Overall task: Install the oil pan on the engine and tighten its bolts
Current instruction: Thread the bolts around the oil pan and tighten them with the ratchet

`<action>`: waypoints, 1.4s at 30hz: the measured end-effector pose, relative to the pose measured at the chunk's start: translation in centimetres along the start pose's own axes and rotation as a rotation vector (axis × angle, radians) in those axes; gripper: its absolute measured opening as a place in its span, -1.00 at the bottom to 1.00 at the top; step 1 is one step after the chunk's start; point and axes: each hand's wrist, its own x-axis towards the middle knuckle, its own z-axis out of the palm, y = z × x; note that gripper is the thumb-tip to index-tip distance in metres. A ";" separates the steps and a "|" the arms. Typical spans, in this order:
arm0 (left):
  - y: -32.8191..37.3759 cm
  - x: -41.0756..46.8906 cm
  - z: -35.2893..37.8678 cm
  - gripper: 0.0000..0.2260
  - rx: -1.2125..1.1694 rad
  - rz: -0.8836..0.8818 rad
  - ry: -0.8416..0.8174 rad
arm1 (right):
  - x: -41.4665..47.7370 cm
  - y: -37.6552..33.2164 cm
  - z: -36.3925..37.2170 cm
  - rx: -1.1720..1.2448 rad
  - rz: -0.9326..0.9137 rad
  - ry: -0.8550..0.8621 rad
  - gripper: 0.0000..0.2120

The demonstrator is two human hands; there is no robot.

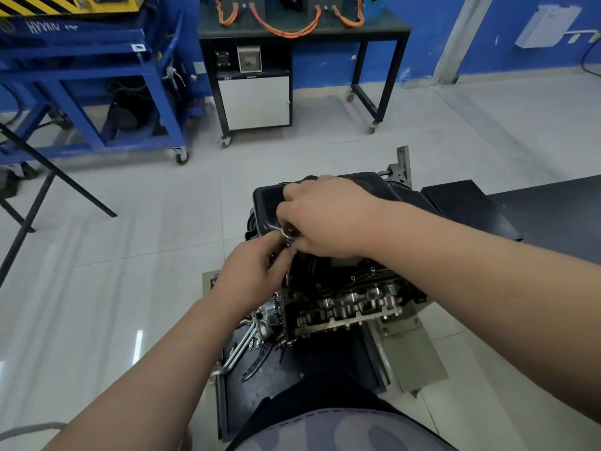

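Black rectangular metal oil pan (265, 206) sitting atop the grey metal engine (351, 304) at frame centre, right hand (325, 222) curling fingers around a silver socket driver (288, 232), left hand (257, 275) pinching its shaft just below

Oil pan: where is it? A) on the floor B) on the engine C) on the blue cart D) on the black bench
B: the oil pan sits atop the engine; the left hand and right hand hold a socket driver at its edge.
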 end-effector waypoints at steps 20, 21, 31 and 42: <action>0.0 -0.2 0.4 -0.78 -0.138 0.023 0.021 | -0.1 -2.1 -0.2 0.026 0.160 -0.083 -0.74; -0.1 -0.2 0.4 -0.79 -0.164 0.028 0.017 | -0.2 -1.9 -0.4 0.043 0.158 -0.085 -0.73; -0.4 -1.4 0.9 -0.83 -0.861 -0.623 0.094 | -0.5 -3.6 0.5 0.069 0.347 0.046 -0.70; 2.4 0.2 -1.1 -0.86 -1.831 -1.049 0.104 | -2.0 -0.2 -2.7 0.397 0.344 0.183 -0.93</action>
